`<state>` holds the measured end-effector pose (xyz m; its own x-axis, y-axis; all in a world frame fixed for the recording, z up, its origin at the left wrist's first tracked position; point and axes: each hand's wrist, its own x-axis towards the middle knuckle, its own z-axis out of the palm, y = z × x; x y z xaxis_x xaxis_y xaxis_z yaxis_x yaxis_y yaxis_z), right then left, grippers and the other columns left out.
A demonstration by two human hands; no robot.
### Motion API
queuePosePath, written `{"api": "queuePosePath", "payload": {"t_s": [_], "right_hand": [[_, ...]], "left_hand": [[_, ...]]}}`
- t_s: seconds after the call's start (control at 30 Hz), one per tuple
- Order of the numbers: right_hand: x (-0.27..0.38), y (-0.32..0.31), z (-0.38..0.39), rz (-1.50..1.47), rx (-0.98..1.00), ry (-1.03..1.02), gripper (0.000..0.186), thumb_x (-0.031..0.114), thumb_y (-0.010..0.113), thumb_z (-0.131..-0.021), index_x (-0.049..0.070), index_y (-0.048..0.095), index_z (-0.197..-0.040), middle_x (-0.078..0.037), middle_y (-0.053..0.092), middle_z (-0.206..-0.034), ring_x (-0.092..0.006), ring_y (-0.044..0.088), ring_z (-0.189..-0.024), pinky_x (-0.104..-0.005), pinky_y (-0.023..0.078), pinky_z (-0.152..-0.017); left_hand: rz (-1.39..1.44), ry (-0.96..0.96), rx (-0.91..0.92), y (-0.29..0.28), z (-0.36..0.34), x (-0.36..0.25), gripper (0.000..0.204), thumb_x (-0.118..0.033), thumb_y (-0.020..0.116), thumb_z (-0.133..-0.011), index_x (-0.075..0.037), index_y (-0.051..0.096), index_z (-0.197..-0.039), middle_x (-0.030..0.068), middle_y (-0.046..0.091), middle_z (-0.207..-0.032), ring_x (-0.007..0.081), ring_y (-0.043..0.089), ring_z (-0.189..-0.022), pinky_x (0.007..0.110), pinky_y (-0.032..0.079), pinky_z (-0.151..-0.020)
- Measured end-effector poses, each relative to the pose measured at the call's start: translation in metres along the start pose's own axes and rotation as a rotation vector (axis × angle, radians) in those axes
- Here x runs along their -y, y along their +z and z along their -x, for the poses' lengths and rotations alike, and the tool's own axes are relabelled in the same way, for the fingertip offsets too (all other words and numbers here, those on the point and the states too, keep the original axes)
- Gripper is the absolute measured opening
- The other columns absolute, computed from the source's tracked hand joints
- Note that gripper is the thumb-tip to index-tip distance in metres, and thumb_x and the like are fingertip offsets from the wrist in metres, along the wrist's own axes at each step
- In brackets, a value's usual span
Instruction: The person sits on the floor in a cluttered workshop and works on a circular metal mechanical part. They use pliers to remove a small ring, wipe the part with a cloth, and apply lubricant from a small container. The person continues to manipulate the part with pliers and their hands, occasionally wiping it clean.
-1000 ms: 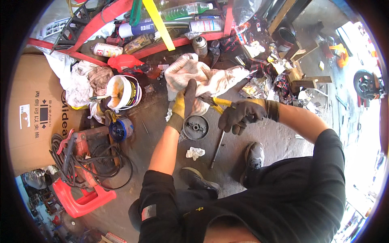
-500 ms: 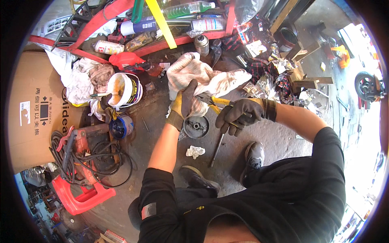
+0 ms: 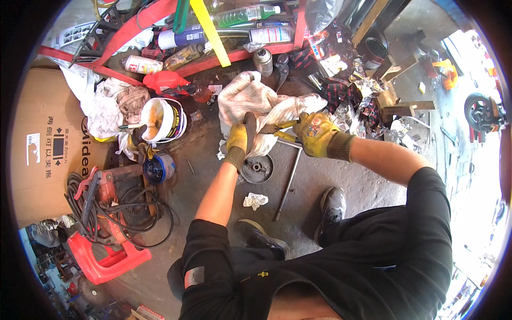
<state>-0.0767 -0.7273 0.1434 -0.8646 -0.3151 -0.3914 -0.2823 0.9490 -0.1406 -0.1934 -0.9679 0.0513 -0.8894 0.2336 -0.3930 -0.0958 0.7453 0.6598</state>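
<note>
In the middle a pale striped cloth (image 3: pixel 250 97) lies bunched up, draped over something I cannot make out. My left hand (image 3: pixel 241 140), in a yellow and dark work glove, is closed on the near part of this cloth. My right hand (image 3: pixel 317 134), gloved the same way, grips a pair of pliers with yellow handles (image 3: pixel 285 125). Their dark jaws point left against the cloth, close to my left fingers. Just below the cloth a round grey metal part (image 3: pixel 257 169) rests on the floor. A long metal bar (image 3: pixel 288 184) lies under my right hand.
A crumpled white tissue (image 3: pixel 255 200) lies near my shoes. To the left are a white bucket (image 3: pixel 180 120), a blue tub (image 3: pixel 167 166), a red corded machine (image 3: pixel 113 197) and a cardboard box (image 3: pixel 48 144). A red-framed rack (image 3: pixel 234 56) with bottles and cans stands beyond.
My right hand has turned over, now showing the yellow back of its glove, with the pliers still in it. The cloth and my left hand have barely shifted.
</note>
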Motion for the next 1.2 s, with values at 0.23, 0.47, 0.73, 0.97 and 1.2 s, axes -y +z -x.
{"api": "queuePosePath", "payload": {"t_s": [0.23, 0.47, 0.73, 0.97, 1.2], "right_hand": [[0.004, -0.006, 0.018, -2.060, 0.817, -0.196, 0.047, 0.040, 0.064, -0.107, 0.003, 0.070, -0.136, -0.017, 0.074, -0.121, -0.0223, 0.075, -0.091, -0.0360, 0.063, -0.076], [0.004, 0.003, 0.016, -1.378, 0.607, -0.050, 0.051, 0.045, 0.071, -0.102, 0.004, 0.071, -0.134, -0.013, 0.077, -0.110, -0.0214, 0.077, -0.087, -0.0340, 0.063, -0.073], [-0.001, 0.014, -0.008, 0.128, -0.057, -0.004, 0.032, 0.030, 0.069, -0.091, 0.005, 0.074, -0.112, -0.020, 0.073, -0.107, -0.0353, 0.074, -0.093, -0.0485, 0.057, -0.081], [-0.023, -0.005, 0.007, -1.796, 0.761, -0.275, 0.045, 0.036, 0.057, -0.111, 0.005, 0.067, -0.142, -0.017, 0.076, -0.118, -0.0240, 0.077, -0.093, -0.0384, 0.067, -0.081], [-0.040, 0.014, 0.031, -1.528, 0.712, -0.076, 0.046, 0.039, 0.067, -0.107, 0.003, 0.071, -0.135, -0.015, 0.076, -0.116, -0.0236, 0.078, -0.088, -0.0363, 0.066, -0.081]], "left_hand": [[0.967, 0.069, 0.095, 0.007, 0.006, -0.008, 0.052, -0.053, 0.059, -0.110, -0.005, 0.077, -0.107, 0.0005, 0.073, -0.097, 0.0105, 0.065, -0.090, 0.030, 0.053, -0.077], [1.006, -0.107, 0.143, 0.011, 0.009, -0.006, 0.049, -0.045, 0.065, -0.108, 0.003, 0.076, -0.113, 0.0075, 0.077, -0.103, 0.0159, 0.070, -0.092, 0.031, 0.056, -0.082], [0.782, -0.056, 0.300, 0.011, -0.014, 0.023, 0.031, -0.018, 0.066, -0.101, -0.003, 0.072, -0.128, 0.0151, 0.079, -0.121, 0.0237, 0.074, -0.108, 0.038, 0.059, -0.094], [0.985, -0.010, 0.098, 0.009, -0.011, -0.006, 0.041, -0.037, 0.060, -0.113, 0.001, 0.074, -0.110, 0.0011, 0.071, -0.106, 0.0138, 0.067, -0.098, 0.031, 0.055, -0.085], [0.864, 0.256, -0.007, -0.009, -0.035, 0.012, 0.050, -0.046, 0.058, -0.111, -0.003, 0.064, -0.136, 0.0113, 0.072, -0.122, 0.0241, 0.071, -0.108, 0.039, 0.062, -0.086]]}}
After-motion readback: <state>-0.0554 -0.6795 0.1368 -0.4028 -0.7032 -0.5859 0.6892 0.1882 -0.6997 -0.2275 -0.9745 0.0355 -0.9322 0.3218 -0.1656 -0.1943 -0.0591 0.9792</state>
